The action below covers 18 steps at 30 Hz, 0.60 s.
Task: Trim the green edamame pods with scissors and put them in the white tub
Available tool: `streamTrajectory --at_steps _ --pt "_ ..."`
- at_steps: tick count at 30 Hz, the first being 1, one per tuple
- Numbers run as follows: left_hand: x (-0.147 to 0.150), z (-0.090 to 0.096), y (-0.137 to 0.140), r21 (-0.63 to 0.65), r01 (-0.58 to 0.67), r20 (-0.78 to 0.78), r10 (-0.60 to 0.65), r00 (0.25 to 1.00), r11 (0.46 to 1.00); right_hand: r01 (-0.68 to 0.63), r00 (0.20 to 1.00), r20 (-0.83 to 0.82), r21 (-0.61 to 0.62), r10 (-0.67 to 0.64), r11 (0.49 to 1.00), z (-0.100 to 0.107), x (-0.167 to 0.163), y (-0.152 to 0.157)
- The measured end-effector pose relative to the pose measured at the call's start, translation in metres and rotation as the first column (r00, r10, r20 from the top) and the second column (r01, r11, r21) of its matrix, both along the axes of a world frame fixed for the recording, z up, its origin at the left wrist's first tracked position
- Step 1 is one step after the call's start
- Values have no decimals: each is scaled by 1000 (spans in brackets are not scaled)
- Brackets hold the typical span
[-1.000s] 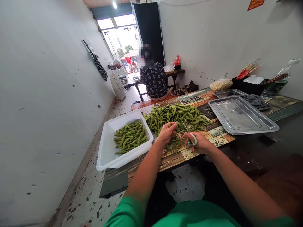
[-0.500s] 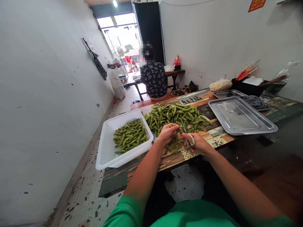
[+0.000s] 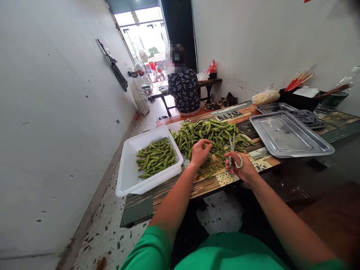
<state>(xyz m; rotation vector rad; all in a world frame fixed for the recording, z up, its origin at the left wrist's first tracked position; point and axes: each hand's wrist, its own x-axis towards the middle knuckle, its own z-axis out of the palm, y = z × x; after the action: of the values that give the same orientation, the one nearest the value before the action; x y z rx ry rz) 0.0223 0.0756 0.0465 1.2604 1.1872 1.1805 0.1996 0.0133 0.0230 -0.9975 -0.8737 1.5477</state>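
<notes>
My right hand point(image 3: 242, 169) grips scissors point(image 3: 232, 144) with pale green handles; the blades point up and away, slightly apart. My left hand point(image 3: 200, 153) is at the near edge of a heap of green soybean pods point(image 3: 208, 131), its fingers bent toward the thumb. Whatever its fingers hold, if anything, is hidden. Beneath and between both hands lie small trimmed bits point(image 3: 209, 168) on the patterned table point(image 3: 197, 192). To the left, a white plastic tub point(image 3: 125, 165) holds more soybean pods point(image 3: 156, 157).
On the right rest a metal tray point(image 3: 292, 135), a smaller tray with dark grey cloth point(image 3: 306, 117), a black box point(image 3: 298, 98) with skewers, and a plastic bottle point(image 3: 334, 101). A bagged pale bundle point(image 3: 266, 96) lies behind. Farther off, a person point(image 3: 184, 90) sits facing away.
My right hand with the scissors has moved right, away from my left hand, and the blades now point more upward. The pod seen earlier at my left fingertips no longer shows there.
</notes>
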Motion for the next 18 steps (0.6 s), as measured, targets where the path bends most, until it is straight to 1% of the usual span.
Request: streamTrajectory --at_steps 1,2,4,5,7,9,11,13,14,16,18 --pt "5 -5 -2 74 43 -104 -35 994 996 13 1000 -4 15 -13 1000 -1 0 -1" --pt "10 -10 -4 127 119 -201 -92 975 985 22 1000 -5 24 -21 999 -2 0 -2" --pt "17 -18 -8 189 277 -404 -183 896 942 32 999 1 33 -32 999 -3 0 -4" --pt "20 -21 -8 203 325 -492 -190 850 924 34 999 8 35 -34 999 -3 1 -5" --pt "21 -24 -8 221 336 -584 -152 797 916 37 999 28 37 -38 999 -3 1 -5" --pt "19 -24 -6 255 319 -604 -107 790 913 32 998 51 35 -34 999 -2 1 -5" --pt "16 -22 -2 306 296 -543 -90 835 905 17 997 81 30 -19 999 -1 0 -5" --pt "14 -19 1 351 214 -396 -63 916 912 -15 992 123 30 12 999 -1 -1 -5" --pt "13 -17 2 343 158 -305 -49 951 926 -36 989 147 33 30 999 -1 -2 -5" --pt "12 -14 3 243 87 -119 -60 991 966 -72 978 199 45 61 996 0 -3 -6" --pt "11 -11 1 91 127 57 -133 989 988 -91 963 258 67 70 994 1 -6 -6"
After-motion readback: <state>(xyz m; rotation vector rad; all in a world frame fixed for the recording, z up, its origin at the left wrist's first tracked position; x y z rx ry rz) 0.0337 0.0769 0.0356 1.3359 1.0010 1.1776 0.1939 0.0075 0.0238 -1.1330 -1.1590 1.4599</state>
